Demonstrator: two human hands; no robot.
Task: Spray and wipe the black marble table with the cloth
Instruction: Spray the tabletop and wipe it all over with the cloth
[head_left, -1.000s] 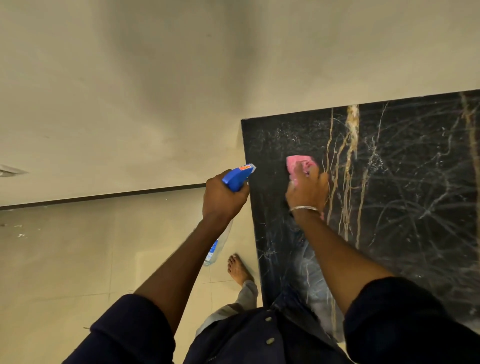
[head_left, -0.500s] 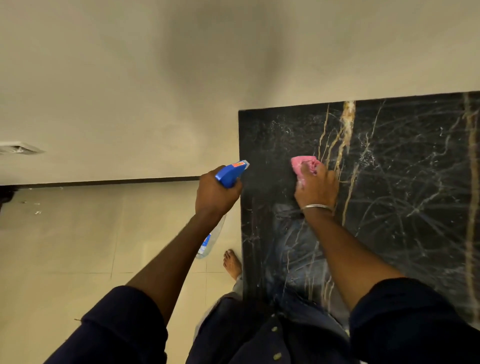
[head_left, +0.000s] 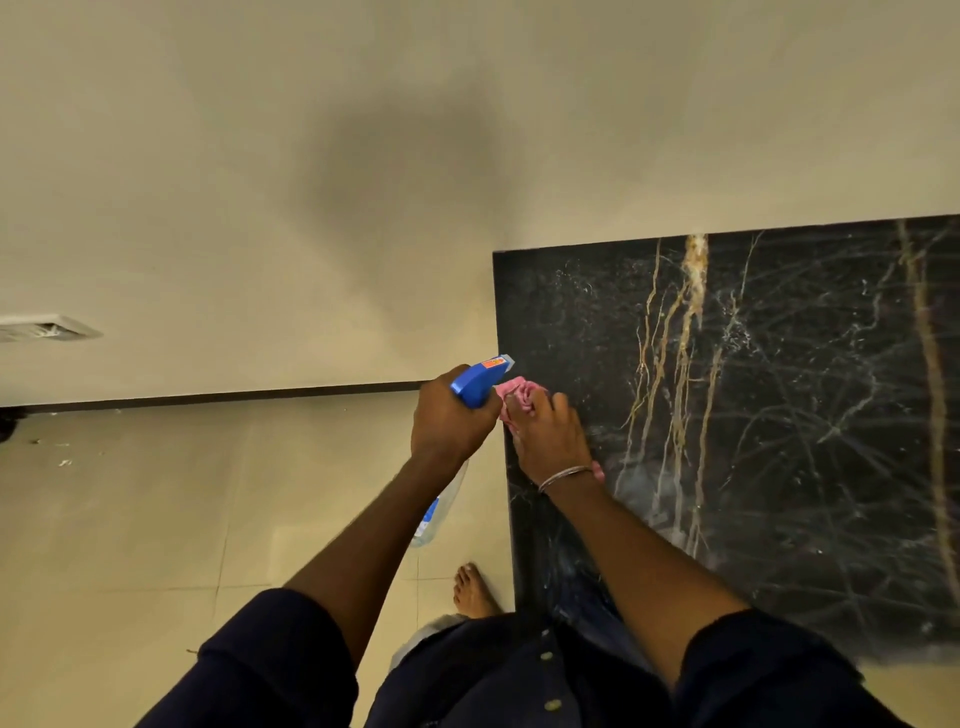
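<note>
Fingers (head_left: 540, 410) of right hand (head_left: 550, 441) clenched on crumpled pink cloth (head_left: 514, 392), pressed flat at left edge of black gold-veined marble table (head_left: 779, 415). Shifted leftward from table interior of 0.5 s ago, now reaching the very border, just beside left hand (head_left: 449, 423). Left hand wrapped tight round blue-headed clear plastic spray bottle (head_left: 480, 382), nozzle aimed toward table, held off the side over beige tiled floor (head_left: 156, 519). Droplets visible on far corner; wet smear nearer the body. Likely a completed stroke to the edge; next pass probably toward the still-speckled far corner.
</note>
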